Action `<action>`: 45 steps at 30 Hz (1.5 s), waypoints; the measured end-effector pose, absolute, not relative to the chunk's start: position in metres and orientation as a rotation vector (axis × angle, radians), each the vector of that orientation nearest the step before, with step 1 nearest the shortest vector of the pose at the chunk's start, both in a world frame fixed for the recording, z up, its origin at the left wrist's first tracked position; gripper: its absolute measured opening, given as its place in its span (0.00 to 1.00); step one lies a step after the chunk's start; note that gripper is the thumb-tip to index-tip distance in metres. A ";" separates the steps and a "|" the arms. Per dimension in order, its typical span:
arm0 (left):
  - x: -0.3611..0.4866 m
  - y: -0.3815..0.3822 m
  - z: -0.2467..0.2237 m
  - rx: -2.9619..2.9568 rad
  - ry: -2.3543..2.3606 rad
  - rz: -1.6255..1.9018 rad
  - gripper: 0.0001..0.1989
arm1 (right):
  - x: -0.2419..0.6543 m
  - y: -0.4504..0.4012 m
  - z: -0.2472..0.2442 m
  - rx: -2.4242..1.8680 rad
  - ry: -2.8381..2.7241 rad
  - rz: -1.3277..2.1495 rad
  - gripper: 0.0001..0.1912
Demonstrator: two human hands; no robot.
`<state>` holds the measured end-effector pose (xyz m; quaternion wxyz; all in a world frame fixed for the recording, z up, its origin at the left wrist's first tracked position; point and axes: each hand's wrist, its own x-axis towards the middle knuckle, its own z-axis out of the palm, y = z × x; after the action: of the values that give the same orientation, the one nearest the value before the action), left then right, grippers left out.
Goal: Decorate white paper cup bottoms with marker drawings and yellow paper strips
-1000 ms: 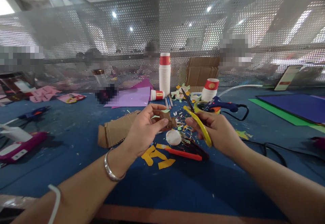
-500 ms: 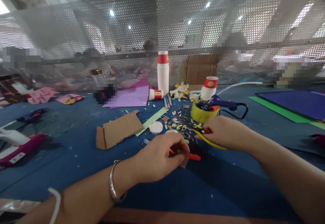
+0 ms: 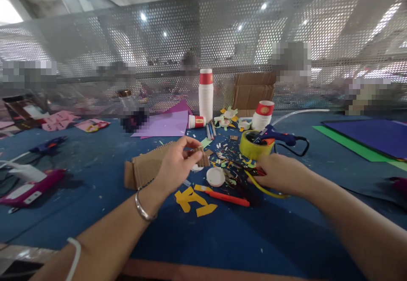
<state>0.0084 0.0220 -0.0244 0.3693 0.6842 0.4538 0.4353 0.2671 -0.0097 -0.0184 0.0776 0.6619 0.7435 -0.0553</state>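
The left hand (image 3: 178, 162) had risen, fingers pinching a cardboard piece (image 3: 204, 158) above the tabletop (image 3: 222, 247). The right hand (image 3: 280, 172) had lowered yellow-handled scissors (image 3: 265, 191), so the two stood apart; its fingers' hold was unclear.

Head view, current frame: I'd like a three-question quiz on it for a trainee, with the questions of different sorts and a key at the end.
1. What does the left hand hold between thumb and fingers?

2. True or false: the red-and-white paper cup next to the tall stack of cups lies on its side.

3. What colour is the roll of tape just beyond the right hand?
A) Purple
B) Yellow
C) White

Key:
1. A small piece of cardboard.
2. True.
3. B.
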 end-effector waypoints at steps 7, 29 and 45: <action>-0.025 0.041 -0.006 2.011 1.306 0.661 0.08 | 0.268 -0.013 -0.012 1.915 2.212 -0.200 0.13; -0.045 0.045 0.004 2.398 1.784 0.314 0.13 | 0.271 -0.013 -0.012 1.849 2.184 -0.209 0.14; -0.028 0.022 0.001 2.481 1.175 0.203 0.07 | 0.272 -0.014 -0.018 1.856 2.172 -0.199 0.13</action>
<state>-0.0278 0.0224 0.0006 0.1933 0.8843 0.4188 0.0725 0.2725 -0.0143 -0.0175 0.1386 0.6418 0.7512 -0.0687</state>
